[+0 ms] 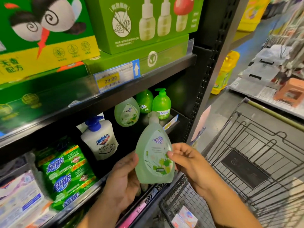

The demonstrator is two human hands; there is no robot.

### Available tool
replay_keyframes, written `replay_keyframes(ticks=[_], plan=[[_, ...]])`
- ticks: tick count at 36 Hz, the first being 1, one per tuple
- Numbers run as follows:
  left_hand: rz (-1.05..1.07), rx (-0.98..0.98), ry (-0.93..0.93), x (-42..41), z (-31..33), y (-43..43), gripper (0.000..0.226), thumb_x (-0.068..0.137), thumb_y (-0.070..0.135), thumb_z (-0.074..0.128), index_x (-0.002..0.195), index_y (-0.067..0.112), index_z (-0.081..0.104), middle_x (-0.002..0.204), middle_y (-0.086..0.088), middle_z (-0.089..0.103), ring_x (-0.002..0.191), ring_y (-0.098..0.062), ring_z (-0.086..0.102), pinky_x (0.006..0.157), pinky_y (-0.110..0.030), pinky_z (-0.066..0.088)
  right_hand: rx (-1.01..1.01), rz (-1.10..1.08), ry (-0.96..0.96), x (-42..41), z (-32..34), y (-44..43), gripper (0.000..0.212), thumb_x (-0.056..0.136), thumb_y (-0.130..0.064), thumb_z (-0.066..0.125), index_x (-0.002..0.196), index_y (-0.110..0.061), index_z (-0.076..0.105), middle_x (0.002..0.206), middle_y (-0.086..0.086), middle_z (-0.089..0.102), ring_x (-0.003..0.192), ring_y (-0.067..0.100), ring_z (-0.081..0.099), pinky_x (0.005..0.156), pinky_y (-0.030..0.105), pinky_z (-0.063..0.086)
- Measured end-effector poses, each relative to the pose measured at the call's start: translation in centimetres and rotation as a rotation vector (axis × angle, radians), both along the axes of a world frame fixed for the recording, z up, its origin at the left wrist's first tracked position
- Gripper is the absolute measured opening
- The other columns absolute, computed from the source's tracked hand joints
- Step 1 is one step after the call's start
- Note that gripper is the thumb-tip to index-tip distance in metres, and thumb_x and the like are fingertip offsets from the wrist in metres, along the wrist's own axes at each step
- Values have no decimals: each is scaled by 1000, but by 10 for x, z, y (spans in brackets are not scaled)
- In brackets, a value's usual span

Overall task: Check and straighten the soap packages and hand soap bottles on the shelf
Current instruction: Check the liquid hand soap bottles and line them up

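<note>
Holding a pale bottle (154, 150) clear of the shelf (141, 125), label outward, is what occupies this moment. It is gripped in both hands and is judged to be under inspection, so the checking step is in hand. The left hand (123, 183) is wrapped round the lower left side, with the thumb laid against the edge and the fingers curled behind, out of sight. The right hand (189, 163) pinches the right edge, with the thumb tip pressed on the label and the other fingers bent loosely behind. The bottle is held nearly upright, pump at the top, in front of the shelf's right end and touching nothing on it.

From the held bottle, a twin bottle (126, 112) is seen at 11 o'clock, apparently leaning, its top hidden by the board above. A white bottle (100, 139) with a blue pump tilts at 9 o'clock. Two bright green bottles (162, 104) stand upright at 12 o'clock, at the back. Soap packs (65, 175) are stacked at 8 o'clock, and a cart (246, 153) is parked at 3 o'clock.

Straightening is judged largely undone. Next, the bottle would need to be set down flat in the gap at 12 o'clock, label forward. The pump must be kept from the board above and the base from the twin. Because the right pinch looks light, the weight is best carried by the left hand.
</note>
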State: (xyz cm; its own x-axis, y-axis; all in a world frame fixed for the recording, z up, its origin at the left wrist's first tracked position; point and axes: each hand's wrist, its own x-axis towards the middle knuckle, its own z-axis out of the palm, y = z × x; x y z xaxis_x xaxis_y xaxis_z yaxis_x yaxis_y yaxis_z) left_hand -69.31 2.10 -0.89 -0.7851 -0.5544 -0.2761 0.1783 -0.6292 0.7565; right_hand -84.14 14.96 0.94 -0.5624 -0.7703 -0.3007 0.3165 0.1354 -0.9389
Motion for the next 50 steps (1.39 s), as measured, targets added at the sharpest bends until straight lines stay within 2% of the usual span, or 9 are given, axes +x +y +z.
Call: replay_keyframes(ticks=[4, 7, 12, 16, 24, 32, 40, 44, 50], plan=[[-36, -80, -37, 3, 8, 4, 31, 78, 24, 71, 107, 17, 77, 102, -15, 75, 74, -21, 71, 53, -29, 54, -128, -89, -132, -2, 5, 6, 33, 80, -11, 72, 111, -3, 63, 100, 21, 73, 88, 32, 72, 68, 36, 57], [-38, -120, -97, 3, 11, 4, 37, 87, 19, 58, 121, 11, 68, 113, -22, 70, 88, -33, 66, 68, -40, 49, -148, -135, -83, -4, 7, 10, 43, 73, -11, 75, 113, -3, 62, 96, 19, 74, 85, 32, 71, 78, 44, 56], [-87, -214, -199, -2, 21, 12, 68, 71, 42, 80, 128, 14, 55, 115, -19, 69, 100, -43, 64, 72, -49, 45, -191, -124, 51, 4, 15, 11, 50, 61, -5, 80, 109, -3, 65, 85, 13, 73, 79, 22, 72, 75, 32, 59], [-29, -224, -170, 1, 25, 13, 60, 74, 24, 83, 125, 13, 54, 108, -14, 73, 98, -35, 71, 80, -54, 53, -263, -50, 102, 11, 18, 13, 41, 70, 13, 71, 108, 1, 65, 72, 0, 73, 72, 8, 70, 67, 18, 56], [64, -427, -209, 6, 27, 11, 46, 63, 46, 80, 105, 42, 62, 105, -7, 73, 93, -41, 69, 82, -79, 43, -231, 97, 198, 15, 15, 14, 48, 88, 4, 63, 134, -7, 58, 111, 6, 75, 108, 20, 70, 85, 22, 56], [-5, -591, -211, 13, 25, 6, 67, 61, 7, 91, 116, 29, 58, 103, 10, 73, 95, -12, 71, 74, -28, 59, -214, 129, 450, 3, 12, 17, 64, 72, 15, 72, 127, -15, 61, 107, 0, 75, 99, 7, 70, 84, 16, 54], [36, -908, -27, 25, 26, -3, 54, 70, 14, 81, 119, 31, 66, 133, 2, 61, 134, -25, 50, 104, -45, 46, -206, 144, 1105, -3, 7, 21, 52, 84, -22, 55, 136, -31, 57, 133, -22, 55, 126, -1, 51, 103, 10, 37], [69, -1008, 29, 27, 35, -4, 48, 77, 24, 81, 122, 32, 66, 131, 1, 62, 132, -27, 52, 104, -51, 45, -273, 116, 1092, -3, 5, 19, 52, 88, -26, 61, 138, -34, 54, 134, -17, 57, 126, 8, 54, 103, 16, 41], [-3, -845, -142, 25, 47, -7, 64, 55, 23, 91, 111, 42, 67, 112, 9, 70, 106, -11, 66, 82, -24, 55, -314, 140, 603, 2, 18, 13, 61, 75, -34, 72, 133, -46, 57, 123, -12, 64, 120, 9, 58, 96, 22, 50]])
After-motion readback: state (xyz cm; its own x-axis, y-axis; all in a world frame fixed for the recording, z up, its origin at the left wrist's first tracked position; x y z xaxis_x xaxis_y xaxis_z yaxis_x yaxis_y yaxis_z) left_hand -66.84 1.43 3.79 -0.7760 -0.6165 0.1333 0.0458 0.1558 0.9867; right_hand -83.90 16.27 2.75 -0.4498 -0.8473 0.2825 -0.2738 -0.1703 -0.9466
